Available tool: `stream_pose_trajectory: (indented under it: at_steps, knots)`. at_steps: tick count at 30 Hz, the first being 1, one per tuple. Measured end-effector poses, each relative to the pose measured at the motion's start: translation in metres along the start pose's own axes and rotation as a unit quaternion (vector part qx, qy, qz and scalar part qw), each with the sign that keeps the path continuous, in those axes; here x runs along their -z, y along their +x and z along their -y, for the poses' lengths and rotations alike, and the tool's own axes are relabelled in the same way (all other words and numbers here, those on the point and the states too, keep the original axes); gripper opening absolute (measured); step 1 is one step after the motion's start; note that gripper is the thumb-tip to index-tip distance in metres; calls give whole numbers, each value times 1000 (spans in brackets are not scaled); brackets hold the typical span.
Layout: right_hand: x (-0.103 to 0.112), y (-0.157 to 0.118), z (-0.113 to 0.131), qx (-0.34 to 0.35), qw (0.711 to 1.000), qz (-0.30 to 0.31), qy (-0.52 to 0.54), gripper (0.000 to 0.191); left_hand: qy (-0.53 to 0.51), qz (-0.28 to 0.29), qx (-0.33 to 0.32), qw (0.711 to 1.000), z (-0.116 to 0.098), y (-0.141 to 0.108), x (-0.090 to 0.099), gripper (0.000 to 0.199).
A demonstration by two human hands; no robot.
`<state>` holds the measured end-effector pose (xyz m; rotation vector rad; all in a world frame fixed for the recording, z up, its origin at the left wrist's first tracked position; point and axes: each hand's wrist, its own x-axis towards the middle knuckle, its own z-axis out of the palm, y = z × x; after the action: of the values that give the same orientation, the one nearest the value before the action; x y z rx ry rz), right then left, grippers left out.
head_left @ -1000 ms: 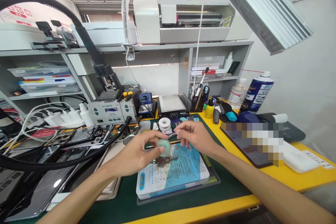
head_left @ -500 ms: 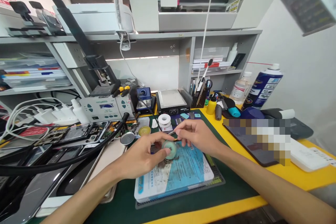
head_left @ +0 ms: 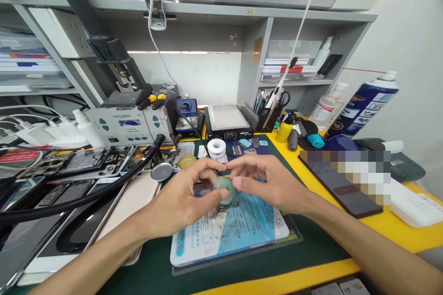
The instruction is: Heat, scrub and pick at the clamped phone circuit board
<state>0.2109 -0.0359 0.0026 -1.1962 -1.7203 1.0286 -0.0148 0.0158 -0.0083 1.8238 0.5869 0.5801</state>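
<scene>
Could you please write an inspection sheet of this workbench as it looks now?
Surface: yellow bench with a dark green mat; a blue printed pad lies on the mat.
Job's things: small pale green round container, held between both hands above the pad.
Clutter: opened phones, solder spool, blue spray can, clear bottle, tool cup.
Grips: left hand and right hand both pinch the container.
Cables: black hose across the phones; white cables at left.
Surroundings: grey shelves, rework station, hot plate.
</scene>
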Motion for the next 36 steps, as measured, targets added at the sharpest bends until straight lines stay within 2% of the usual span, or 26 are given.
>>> stream_pose_trajectory:
  at_steps: [3, 6, 12, 15, 21, 27, 31, 36]
  knots:
    - [1, 1, 5, -27, 999, 17, -8, 35, -34, -2, -14, 999, 1, 1, 2, 34]
    - [2, 4, 6, -43, 998, 35, 32, 35, -41, 7, -13, 999, 2, 2, 1, 36]
    - [5, 5, 3, -91, 983, 96, 129, 34, -48, -52, -28, 997, 0, 1, -5, 32]
    - [4, 3, 2, -83, 982, 84, 146, 31, -28, -56, -27, 998, 0, 0, -4, 37]
    - [0, 3, 4, -69, 982, 16, 175, 28, 8, -52, -35, 998, 5, -2, -2, 40]
    - [-2, 5, 1, -67, 980, 12, 187, 27, 43, -62, -31, 997, 5, -2, -6, 38]
    - [-3, 4, -1, -75, 978, 14, 195, 26, 73, -50, -12, 996, 4, -2, -8, 39]
    - [-3, 2, 2, -75, 984, 16, 159, 27, 86, -38, -15, 995, 8, -4, -7, 42]
